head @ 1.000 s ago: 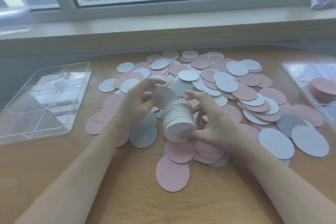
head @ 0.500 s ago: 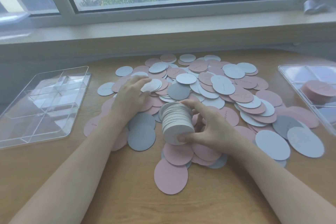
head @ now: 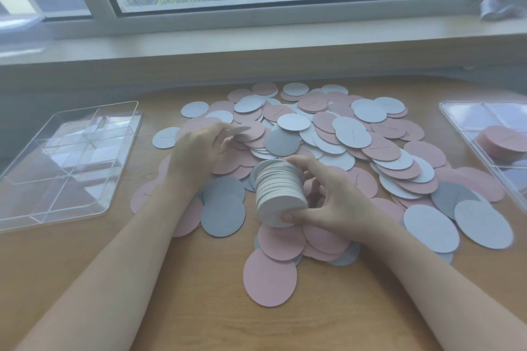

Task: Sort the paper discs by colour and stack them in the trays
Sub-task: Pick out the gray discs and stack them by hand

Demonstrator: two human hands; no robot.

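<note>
At nine o'clock on the wooden table (head: 199, 308) sits a clear plastic divided tray (head: 64, 162), nothing visible in its compartments. The left hand (head: 196, 154) pinches a single white paper disc (head: 238, 130) lifted over the scattered pile of pink, white and grey paper discs (head: 342, 145). At centre the right hand (head: 330, 199) curls its fingers round a thick stack of white paper discs (head: 278, 194). At three o'clock a second clear tray (head: 467, 120) holds a stack of pink discs (head: 503, 139).

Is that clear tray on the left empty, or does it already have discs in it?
Empty. The left clear tray shows only its dividers and bare compartments; no discs lie inside it.
</note>
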